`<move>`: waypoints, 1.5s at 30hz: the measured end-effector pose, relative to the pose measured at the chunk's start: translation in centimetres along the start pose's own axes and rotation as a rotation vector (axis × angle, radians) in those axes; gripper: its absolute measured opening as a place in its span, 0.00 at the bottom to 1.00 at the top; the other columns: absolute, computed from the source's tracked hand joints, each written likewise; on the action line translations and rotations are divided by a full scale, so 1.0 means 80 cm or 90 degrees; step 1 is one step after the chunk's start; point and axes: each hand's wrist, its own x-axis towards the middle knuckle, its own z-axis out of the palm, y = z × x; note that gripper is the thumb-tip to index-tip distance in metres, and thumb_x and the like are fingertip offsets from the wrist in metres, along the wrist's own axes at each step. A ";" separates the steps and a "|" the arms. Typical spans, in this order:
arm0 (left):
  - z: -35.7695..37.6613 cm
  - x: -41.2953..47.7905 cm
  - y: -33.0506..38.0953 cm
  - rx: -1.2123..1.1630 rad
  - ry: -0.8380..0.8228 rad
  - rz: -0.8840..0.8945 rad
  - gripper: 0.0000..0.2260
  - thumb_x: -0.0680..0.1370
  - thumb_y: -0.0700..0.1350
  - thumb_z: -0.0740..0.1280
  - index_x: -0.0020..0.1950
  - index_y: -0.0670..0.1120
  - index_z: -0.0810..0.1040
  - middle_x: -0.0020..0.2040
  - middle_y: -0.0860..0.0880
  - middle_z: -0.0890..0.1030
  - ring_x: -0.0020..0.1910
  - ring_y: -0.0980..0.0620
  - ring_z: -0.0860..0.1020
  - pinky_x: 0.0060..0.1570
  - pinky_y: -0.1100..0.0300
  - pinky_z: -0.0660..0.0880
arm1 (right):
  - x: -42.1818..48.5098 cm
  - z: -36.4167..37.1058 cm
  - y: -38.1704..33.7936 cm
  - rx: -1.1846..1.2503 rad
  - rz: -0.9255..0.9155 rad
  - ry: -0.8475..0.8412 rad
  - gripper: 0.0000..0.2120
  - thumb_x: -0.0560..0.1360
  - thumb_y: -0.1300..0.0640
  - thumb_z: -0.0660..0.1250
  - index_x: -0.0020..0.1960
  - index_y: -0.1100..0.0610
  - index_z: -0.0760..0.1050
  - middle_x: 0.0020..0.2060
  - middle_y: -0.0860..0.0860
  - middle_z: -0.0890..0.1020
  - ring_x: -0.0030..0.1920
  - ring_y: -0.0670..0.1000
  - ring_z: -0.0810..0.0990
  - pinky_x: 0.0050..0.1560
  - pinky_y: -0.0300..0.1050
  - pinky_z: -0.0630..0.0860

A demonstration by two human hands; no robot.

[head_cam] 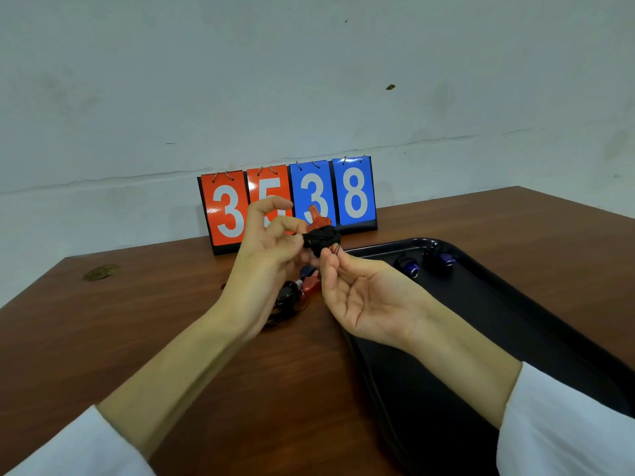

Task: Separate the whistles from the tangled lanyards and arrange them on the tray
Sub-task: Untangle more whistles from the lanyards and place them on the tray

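Two hands are raised above the table (137, 321), forearms converging.

- Left hand (271, 242): wrist bent, thumb and fingers pinching the black lanyard bundle (323, 238) from its left side, index finger arched above.
- Right hand (360, 293): palm up, fingertips pinching a thin cord loop (336, 249) beneath the bundle.
- Red whistle (318, 218): mid-air atop the bundle, long axis near upright, narrow end pointing up.
- Blue whistles (410, 267): two, at the far end of the black tray (515, 338).
- Pile (292, 295) of whistles and lanyards: on the table below the left hand.
- Scoreboard (354, 194): reads 35 38.
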 end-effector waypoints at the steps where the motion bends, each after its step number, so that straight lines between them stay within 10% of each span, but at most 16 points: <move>1: 0.001 0.000 0.002 0.062 0.004 0.038 0.16 0.77 0.29 0.58 0.57 0.49 0.67 0.42 0.49 0.76 0.36 0.54 0.76 0.40 0.63 0.75 | 0.000 0.000 -0.001 0.003 0.002 -0.005 0.12 0.69 0.65 0.68 0.52 0.65 0.79 0.38 0.55 0.84 0.34 0.49 0.83 0.33 0.40 0.81; 16: -0.007 -0.012 -0.004 0.605 0.113 0.376 0.21 0.72 0.37 0.71 0.63 0.48 0.73 0.46 0.62 0.78 0.51 0.66 0.77 0.52 0.77 0.70 | -0.001 0.000 -0.004 0.013 0.030 -0.021 0.06 0.70 0.66 0.69 0.46 0.66 0.80 0.39 0.55 0.84 0.35 0.49 0.83 0.34 0.42 0.81; 25: 0.015 -0.013 -0.005 0.313 0.218 0.244 0.28 0.70 0.29 0.69 0.61 0.55 0.68 0.43 0.51 0.79 0.43 0.55 0.80 0.48 0.65 0.77 | -0.002 0.002 0.005 -0.008 0.011 -0.019 0.06 0.70 0.65 0.67 0.43 0.67 0.81 0.39 0.55 0.84 0.35 0.48 0.83 0.36 0.40 0.81; 38: -0.006 0.005 0.001 -0.052 -0.012 -0.078 0.15 0.77 0.30 0.58 0.59 0.45 0.73 0.44 0.46 0.77 0.32 0.54 0.73 0.35 0.62 0.73 | 0.000 0.005 0.006 -0.067 -0.043 0.003 0.07 0.69 0.64 0.67 0.44 0.66 0.81 0.38 0.55 0.84 0.35 0.48 0.83 0.36 0.39 0.81; 45: -0.002 0.006 0.005 0.070 0.035 -0.028 0.20 0.74 0.27 0.61 0.60 0.45 0.70 0.37 0.51 0.77 0.36 0.56 0.77 0.39 0.64 0.76 | 0.002 0.005 0.006 -0.082 -0.049 0.013 0.09 0.68 0.64 0.67 0.47 0.65 0.80 0.37 0.54 0.83 0.34 0.47 0.83 0.35 0.39 0.81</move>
